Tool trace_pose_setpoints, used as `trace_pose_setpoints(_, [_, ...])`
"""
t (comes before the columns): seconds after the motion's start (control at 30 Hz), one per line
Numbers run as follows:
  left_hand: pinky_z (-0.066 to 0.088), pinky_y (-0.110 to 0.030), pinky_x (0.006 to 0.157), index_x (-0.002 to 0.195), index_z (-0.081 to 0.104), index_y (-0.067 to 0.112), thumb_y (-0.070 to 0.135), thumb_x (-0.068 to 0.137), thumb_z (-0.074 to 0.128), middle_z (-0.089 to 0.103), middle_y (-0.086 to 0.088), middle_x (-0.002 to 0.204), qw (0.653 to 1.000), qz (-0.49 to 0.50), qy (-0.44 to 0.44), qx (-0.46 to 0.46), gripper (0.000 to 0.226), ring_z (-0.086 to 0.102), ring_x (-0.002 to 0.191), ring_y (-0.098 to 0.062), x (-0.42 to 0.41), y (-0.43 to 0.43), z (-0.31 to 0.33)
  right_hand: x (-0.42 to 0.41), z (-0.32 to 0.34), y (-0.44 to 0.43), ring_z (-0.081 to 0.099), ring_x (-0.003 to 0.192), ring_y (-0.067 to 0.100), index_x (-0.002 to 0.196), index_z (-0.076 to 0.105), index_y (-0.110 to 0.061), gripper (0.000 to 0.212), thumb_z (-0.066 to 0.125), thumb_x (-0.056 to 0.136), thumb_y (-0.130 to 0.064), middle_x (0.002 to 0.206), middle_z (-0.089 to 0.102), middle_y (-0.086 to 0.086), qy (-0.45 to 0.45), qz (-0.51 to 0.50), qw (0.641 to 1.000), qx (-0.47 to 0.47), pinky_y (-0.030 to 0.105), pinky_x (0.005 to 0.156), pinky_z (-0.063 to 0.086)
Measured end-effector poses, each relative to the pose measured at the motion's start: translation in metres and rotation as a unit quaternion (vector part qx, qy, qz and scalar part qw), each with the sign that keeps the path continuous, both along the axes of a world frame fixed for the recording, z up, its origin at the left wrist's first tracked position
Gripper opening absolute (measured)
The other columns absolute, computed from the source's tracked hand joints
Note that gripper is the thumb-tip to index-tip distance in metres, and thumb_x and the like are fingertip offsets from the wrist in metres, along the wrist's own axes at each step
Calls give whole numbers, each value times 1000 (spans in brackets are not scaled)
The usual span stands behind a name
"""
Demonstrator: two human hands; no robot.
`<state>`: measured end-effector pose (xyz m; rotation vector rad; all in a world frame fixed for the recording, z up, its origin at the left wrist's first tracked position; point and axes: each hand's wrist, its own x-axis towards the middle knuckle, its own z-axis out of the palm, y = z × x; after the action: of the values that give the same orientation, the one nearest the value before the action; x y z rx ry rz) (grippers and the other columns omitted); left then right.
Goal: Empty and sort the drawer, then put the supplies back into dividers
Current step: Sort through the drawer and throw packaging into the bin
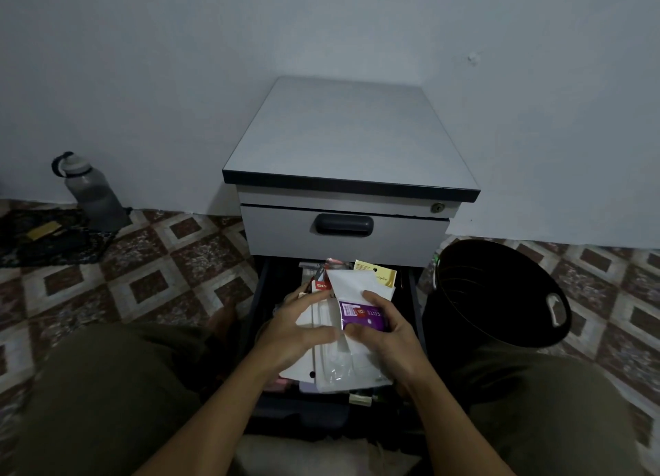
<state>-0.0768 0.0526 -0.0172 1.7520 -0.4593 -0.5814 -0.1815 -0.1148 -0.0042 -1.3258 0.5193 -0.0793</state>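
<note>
While the person sits on the tiled floor (150, 261) with knees in olive trousers (107, 386) either side, the lower drawer (262, 297) stands pulled out between the legs. Both hands are over it on a stack of packets (323, 354), which sits tilted above the drawer's dark inside. The left hand (298, 332) lies spread on the stack's left half, fingers near straight, thumb across the white packets. The right hand (387, 336) grips a purple packet (362, 315) on top of the stack, thumb at its near edge, index finger curled over its far edge. A clear plastic pouch (335, 366) is at the stack's near end. At the far end: a white envelope (351, 282), a red-and-white packet (322, 285) on its left, a yellow card (380, 274) behind it. More small items lie under the stack in the drawer, too dark to identify. Just right of the drawer stands a black bucket (500, 332), mouth tipped toward the camera. Behind the drawer is the grey cabinet (343, 136), its upper drawer (400, 240) closed, with a dark handle (344, 225) and a lock (437, 207) at top right. Far left, a dark mat (53, 247) lies on the floor, and a grey bottle (91, 193) stands against the wall (143, 65).
</note>
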Motion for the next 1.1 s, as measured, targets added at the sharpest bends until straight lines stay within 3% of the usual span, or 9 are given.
trace_pose_setpoints(0.17, [43,-36,105,118,61,59,45,61,86,40,29,141,1000,-12,9,1,65,43,128,0,-4,-2,10,-2,12,-2,63,106,23,129,55,-37,64,81,77,-11,124,54,-4,4,5,1000,-15,37,77,60])
trace_pose_setpoints(0.27, [43,-21,91,117,60,55,31,71,87,43,32,133,999,-23,11,-25,58,44,124,4,-6,-6,22,-6,24,-6,65,102,21,130,56,-35,63,81,77,-11,122,56,-3,-5,2,1000,-31,30,68,58])
trace_pose_setpoints(0.37, [38,-7,77,120,61,45,21,75,85,43,36,122,998,-42,10,-44,56,44,111,17,-8,-14,40,-9,37,-14,69,97,24,127,59,-31,62,83,75,-9,119,61,2,-16,-15,999,-34,33,71,61])
trace_pose_setpoints(0.47, [46,-20,93,126,64,42,35,64,89,46,24,137,997,-56,-1,-47,67,48,124,0,-8,-30,56,-15,55,-27,70,97,28,127,59,-31,63,84,74,-10,118,63,4,-18,-31,998,-53,47,82,60])
trace_pose_setpoints(0.57, [49,-36,102,122,65,46,41,60,89,47,18,142,996,-70,14,-59,67,51,127,-10,-13,-54,74,-27,74,-48,70,95,27,128,59,-29,61,83,74,-9,116,62,4,-20,-50,996,-71,41,78,62])
trace_pose_setpoints(0.77, [48,-30,98,114,67,41,19,72,85,57,11,133,990,-123,14,-69,50,56,120,-11,-26,-130,109,-51,107,-108,68,95,30,126,61,-28,57,82,75,-12,113,64,6,7,-100,989,-104,37,73,59])
trace_pose_setpoints(0.87, [47,-27,94,118,67,36,18,73,85,59,7,133,986,-154,17,-58,52,56,120,-13,-30,-166,118,-60,113,-141,67,97,30,125,63,-29,55,82,75,-14,114,64,7,22,-122,986,-107,41,80,59])
trace_pose_setpoints(1.0, [45,-27,90,129,65,27,19,72,85,57,4,134,983,-175,27,-40,61,53,123,-16,-30,-213,117,-66,114,-182,67,96,32,124,62,-30,51,79,78,-14,115,64,10,39,-131,986,-95,34,66,55])
trace_pose_setpoints(1.1, [45,-26,87,129,65,27,19,73,85,58,6,130,980,-194,43,-27,60,54,121,-16,-28,-246,108,-70,105,-212,67,95,33,124,62,-26,49,77,79,-11,113,65,11,51,-144,985,-81,35,67,56])
